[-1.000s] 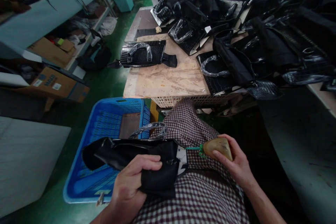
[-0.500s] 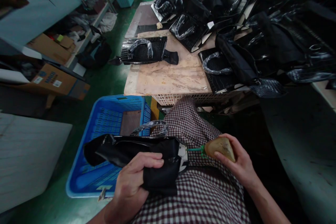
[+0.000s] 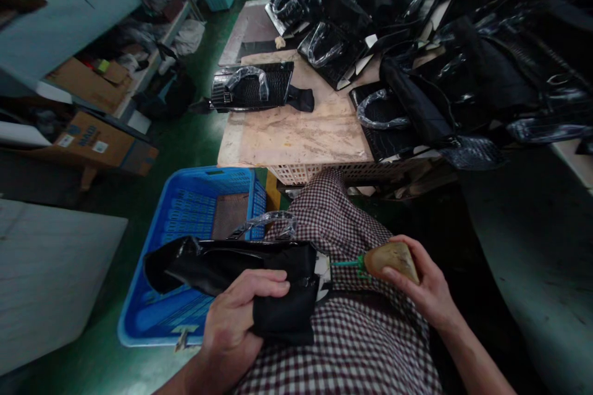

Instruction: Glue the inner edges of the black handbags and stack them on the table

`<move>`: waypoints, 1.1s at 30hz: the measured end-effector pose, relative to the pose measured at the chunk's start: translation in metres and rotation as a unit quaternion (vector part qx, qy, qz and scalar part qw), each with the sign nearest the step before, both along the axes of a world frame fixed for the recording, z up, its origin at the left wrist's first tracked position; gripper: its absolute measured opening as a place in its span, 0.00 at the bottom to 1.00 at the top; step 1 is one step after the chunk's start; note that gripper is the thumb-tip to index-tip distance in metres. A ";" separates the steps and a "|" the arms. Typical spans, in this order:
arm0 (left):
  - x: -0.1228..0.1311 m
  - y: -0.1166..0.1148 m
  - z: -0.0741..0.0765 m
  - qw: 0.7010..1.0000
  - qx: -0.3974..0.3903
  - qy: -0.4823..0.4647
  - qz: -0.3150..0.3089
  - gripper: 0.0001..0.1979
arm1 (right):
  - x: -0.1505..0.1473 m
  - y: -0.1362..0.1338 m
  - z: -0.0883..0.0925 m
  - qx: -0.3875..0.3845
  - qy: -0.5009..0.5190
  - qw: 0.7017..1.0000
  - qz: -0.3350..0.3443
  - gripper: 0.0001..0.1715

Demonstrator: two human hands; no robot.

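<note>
A black bag piece (image 3: 213, 262) with plastic-wrapped handles lies across my lap and partly over the blue crate. My left hand (image 3: 243, 315) is closed on its black lining, thumb below and fingers on top. Pale board edges (image 3: 323, 271) show at the bag's right end. Held in the fingers of my right hand (image 3: 428, 287) is a tan, tapered squeeze bottle (image 3: 391, 260). Its thin green nozzle (image 3: 345, 263) points left, and the tip is at or close to those pale edges. Whether it touches them I cannot tell.
A blue plastic crate (image 3: 134, 296) stands on the floor at left. Ahead is a worktable (image 3: 296, 142) with one black bag piece (image 3: 252, 86) lying flat and a heap of black bags (image 3: 407, 99) at right. Cardboard boxes (image 3: 97, 142) sit on the left shelf.
My right hand and the squeeze bottle have shifted very slightly to the right, away from the bag. My left hand keeps its hold on the bag piece.
</note>
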State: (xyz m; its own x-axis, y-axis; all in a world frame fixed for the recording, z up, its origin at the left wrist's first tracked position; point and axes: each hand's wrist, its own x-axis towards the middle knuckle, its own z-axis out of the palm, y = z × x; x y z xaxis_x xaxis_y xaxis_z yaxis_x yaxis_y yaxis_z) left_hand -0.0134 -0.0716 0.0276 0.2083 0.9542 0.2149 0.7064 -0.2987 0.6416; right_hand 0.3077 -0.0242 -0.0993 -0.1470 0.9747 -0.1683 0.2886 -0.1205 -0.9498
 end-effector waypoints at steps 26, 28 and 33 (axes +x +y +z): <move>0.001 -0.009 -0.002 0.999 0.024 0.005 -0.029 0.15 | -0.005 -0.011 0.001 -0.066 -0.007 0.997 -0.036 0.32; 0.002 -0.009 -0.002 0.999 0.024 0.002 -0.025 0.15 | -0.005 -0.010 0.002 -0.075 -0.009 0.997 -0.023 0.31; -0.001 -0.015 -0.006 1.000 0.020 0.001 -0.008 0.16 | -0.001 -0.006 0.007 -0.108 -0.010 0.994 -0.027 0.29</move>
State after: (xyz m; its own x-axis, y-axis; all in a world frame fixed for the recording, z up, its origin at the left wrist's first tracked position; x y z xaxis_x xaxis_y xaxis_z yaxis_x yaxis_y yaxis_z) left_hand -0.0146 -0.0862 0.0215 0.2239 0.9411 0.2533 0.7025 -0.3360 0.6273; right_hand 0.3069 -0.0300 -0.0925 -0.0910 0.9215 -0.3775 0.2947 -0.3372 -0.8941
